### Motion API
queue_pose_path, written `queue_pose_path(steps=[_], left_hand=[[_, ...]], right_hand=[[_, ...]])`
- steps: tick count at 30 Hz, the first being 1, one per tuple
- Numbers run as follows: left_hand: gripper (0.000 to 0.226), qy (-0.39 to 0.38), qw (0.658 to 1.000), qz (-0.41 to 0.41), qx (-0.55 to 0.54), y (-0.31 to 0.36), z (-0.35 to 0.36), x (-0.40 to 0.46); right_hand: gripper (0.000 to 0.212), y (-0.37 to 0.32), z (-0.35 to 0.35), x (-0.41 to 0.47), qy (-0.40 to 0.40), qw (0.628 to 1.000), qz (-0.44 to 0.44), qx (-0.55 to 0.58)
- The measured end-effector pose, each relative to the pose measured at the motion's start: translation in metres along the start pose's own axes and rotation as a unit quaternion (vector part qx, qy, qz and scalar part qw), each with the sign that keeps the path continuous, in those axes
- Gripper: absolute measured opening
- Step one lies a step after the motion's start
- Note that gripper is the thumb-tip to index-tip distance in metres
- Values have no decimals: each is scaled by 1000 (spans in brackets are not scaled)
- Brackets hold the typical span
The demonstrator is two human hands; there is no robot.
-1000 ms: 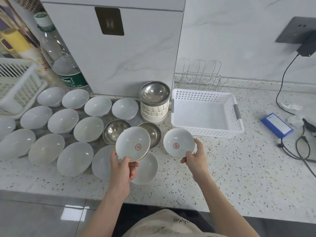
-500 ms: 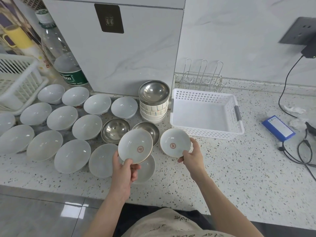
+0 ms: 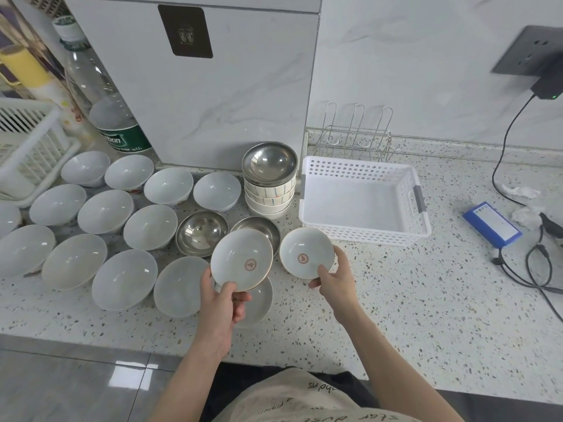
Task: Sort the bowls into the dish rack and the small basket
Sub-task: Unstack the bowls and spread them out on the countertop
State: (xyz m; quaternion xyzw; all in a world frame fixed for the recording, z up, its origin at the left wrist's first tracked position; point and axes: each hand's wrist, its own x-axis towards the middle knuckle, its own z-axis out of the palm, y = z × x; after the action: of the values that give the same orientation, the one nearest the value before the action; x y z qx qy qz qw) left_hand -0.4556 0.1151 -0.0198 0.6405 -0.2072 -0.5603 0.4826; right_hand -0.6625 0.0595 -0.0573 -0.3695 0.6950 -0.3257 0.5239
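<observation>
My left hand [image 3: 224,303] grips a shallow white bowl with a red mark [image 3: 240,258] by its near rim, tilted above the counter. My right hand [image 3: 333,277] holds a second, matching bowl [image 3: 306,252] just in front of the small white basket [image 3: 364,236], which has nothing in it. A wire dish rack [image 3: 356,138] stands behind the basket against the wall. Several white bowls [image 3: 125,283] cover the counter on the left. Two steel bowls [image 3: 201,233] sit among them. A stack of striped bowls topped by a steel bowl [image 3: 269,162] stands left of the basket.
A large water bottle [image 3: 103,111] and a white plastic rack [image 3: 27,147] are at the far left. A blue box [image 3: 492,228], black cables [image 3: 539,266] and a plugged-in charger [image 3: 547,86] occupy the right side. The counter's front edge runs just before me.
Both hands have kept their bowls. They have shifted slightly nearer the basket, and the camera view has tipped a little.
</observation>
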Motion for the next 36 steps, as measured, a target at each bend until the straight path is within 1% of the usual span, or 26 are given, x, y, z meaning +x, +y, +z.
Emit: queue_pose_path(steps=[3,5,7,9,11,15,17,20,22,23,26,27,30,32,36], left_hand=[[52,-11,1000,7,8,0,1,-1],[54,-21,1000,13,18,1,1,-2],[55,-39,999,18,34,1,3,-5],[56,-63,996,23,52,0,6,-7],[57,-93,993,28,73,-1,9,-11],[59,-168,977,21,131,-9,19,-19],[59,-193,969,13,151,-14,24,-22],[58,-219,959,2,180,-22,30,-27],[58,-230,953,-6,197,-26,32,-30],[58,-233,951,-8,204,-28,32,-31],[56,-238,945,-6,226,-31,32,-33],[56,-241,942,-5,234,-32,31,-34],[55,-247,935,-4,255,-38,29,-33],[59,-242,933,0,265,-43,28,-33],[80,-246,922,21,300,-49,25,-30]], right_hand=[[58,0,-3,-1,-6,1000,6,0],[60,0,-6,-5,17,1000,13,-17],[53,1,-11,-11,61,998,-3,-21],[37,3,-18,-19,89,995,-33,-14],[29,6,-24,-27,72,996,-50,2],[27,9,-37,-43,-2,997,-68,42],[31,12,-41,-51,-25,996,-71,57],[43,17,-45,-59,-46,995,-63,65],[47,22,-48,-63,-57,994,-73,58],[45,23,-49,-64,-65,993,-80,54],[20,30,-53,-65,-82,993,-78,29],[17,33,-54,-64,-84,994,-72,14],[21,41,-52,-63,-85,995,-58,-18],[25,43,-50,-63,-81,995,-53,-31],[26,48,-47,-62,-82,995,-46,-36]])
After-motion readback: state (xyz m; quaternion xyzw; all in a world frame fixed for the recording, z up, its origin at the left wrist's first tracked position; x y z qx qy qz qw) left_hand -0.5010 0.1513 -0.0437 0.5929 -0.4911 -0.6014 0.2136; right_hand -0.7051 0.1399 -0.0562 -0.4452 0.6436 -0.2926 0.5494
